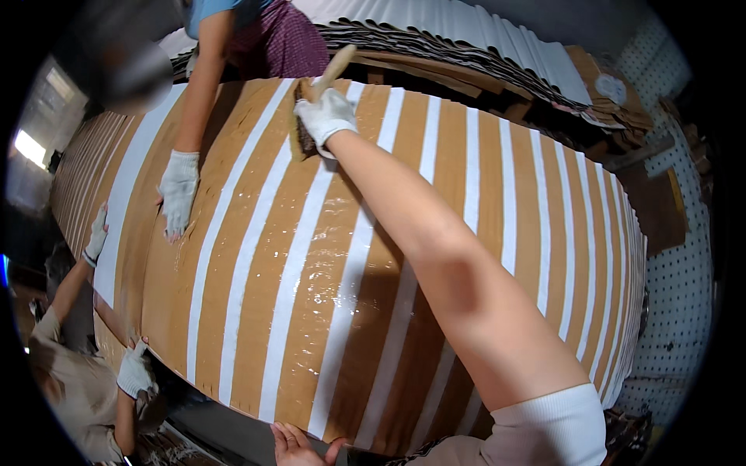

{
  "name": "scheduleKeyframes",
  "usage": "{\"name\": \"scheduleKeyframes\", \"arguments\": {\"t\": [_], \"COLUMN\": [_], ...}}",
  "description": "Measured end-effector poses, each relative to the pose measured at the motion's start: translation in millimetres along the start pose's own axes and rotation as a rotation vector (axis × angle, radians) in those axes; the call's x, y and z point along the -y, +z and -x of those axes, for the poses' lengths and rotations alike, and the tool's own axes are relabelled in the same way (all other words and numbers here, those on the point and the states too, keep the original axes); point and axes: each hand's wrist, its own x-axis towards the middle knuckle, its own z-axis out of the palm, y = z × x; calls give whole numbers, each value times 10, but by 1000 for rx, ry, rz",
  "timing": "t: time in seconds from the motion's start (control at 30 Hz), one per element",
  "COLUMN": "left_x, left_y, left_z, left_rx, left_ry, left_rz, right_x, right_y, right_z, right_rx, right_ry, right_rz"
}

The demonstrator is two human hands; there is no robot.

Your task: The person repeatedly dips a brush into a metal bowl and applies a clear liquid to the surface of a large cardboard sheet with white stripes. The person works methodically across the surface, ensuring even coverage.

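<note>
My right arm stretches across the wide sheet surface, which is banded in brown and white stripes. At its far side, my white-gloved right hand is closed on a wide brush with a pale wooden handle. The bristles lie against a brown band near the far edge. Wet, shiny liquid coats the bands in the middle. My bare left hand rests at the near edge of the striped sheets, fingers extended and thumb apart, holding nothing; the lower picture edge cuts off part of it.
Across from me, a co-worker's gloved hand presses on the stripes. At the left, another person's gloved hands are at the sheet edge. Behind stand stacked wavy white sheets on wooden boards. A perforated pale panel is at the right.
</note>
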Motion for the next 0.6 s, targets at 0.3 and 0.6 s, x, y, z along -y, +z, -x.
{"name": "scheduleKeyframes", "arguments": {"t": [0.3, 0.6], "left_x": [60, 41], "left_y": [130, 214], "left_z": [33, 78], "left_rx": [-54, -58], "left_ry": [-90, -192], "left_rz": [120, 215], "right_x": [-2227, -1977], "right_y": [-2428, -2815], "right_z": [656, 1096], "right_rx": [-382, -559], "right_ry": [292, 234], "right_rz": [-729, -526]}}
